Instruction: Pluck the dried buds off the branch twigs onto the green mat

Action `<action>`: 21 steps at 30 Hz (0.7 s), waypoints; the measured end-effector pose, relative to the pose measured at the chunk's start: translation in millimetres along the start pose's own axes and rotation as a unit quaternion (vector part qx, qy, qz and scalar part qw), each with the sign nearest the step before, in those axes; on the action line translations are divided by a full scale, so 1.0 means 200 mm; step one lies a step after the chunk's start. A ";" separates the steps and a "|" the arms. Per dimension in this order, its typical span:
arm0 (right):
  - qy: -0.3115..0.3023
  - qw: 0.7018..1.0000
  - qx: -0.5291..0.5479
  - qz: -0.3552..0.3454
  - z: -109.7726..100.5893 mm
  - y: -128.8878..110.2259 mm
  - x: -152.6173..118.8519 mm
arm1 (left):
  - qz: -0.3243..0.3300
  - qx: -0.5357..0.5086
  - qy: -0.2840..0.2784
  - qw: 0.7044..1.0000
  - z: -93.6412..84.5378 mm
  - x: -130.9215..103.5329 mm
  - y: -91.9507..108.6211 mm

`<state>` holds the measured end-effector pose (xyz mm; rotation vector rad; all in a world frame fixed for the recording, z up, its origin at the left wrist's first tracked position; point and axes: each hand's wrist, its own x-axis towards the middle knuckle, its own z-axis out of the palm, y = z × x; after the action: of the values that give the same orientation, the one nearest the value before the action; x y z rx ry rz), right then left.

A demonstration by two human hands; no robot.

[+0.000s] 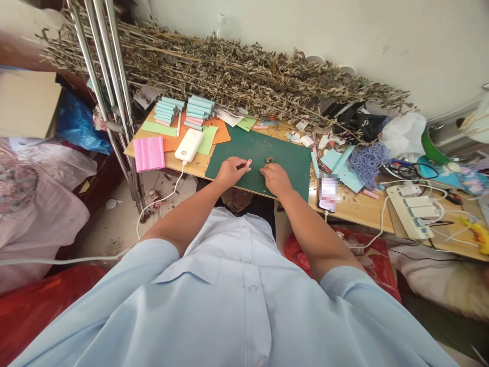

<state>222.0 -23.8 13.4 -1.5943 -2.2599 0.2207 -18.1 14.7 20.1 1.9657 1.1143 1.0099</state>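
My left hand (230,172) is closed on a small pink paper roll (248,163) above the green mat (244,140). To its right, my right hand (275,178) rests low over the mat with its fingertips pressed together; whatever they hold, if anything, is too small to name. A small clump of dried leaf (269,159) lies on the mat just beyond the right fingers. The two hands are apart. Stacks of blue and pink rolls (200,108) lie at the back left of the table.
Dried plant stalks (229,71) lie along the wall. A white power bank (189,145) and pink sheets (148,154) are at left. At right are a phone (327,194), purple yarn (370,162) and a power strip (410,211). Metal poles (103,76) stand left.
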 end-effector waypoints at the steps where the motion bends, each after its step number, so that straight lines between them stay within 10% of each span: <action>1: 0.007 1.000 0.001 0.005 0.01 0.00 0.00 | 0.000 0.001 0.001 1.000 0.00 0.00 0.00; 21: -0.018 0.995 0.071 0.070 -0.07 0.00 -0.02 | 0.005 -0.004 0.010 1.000 0.01 0.00 -0.02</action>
<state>228.2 -28.5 26.2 -1.6853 -2.1082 0.4409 -17.2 16.4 16.3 1.9613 1.1116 1.0399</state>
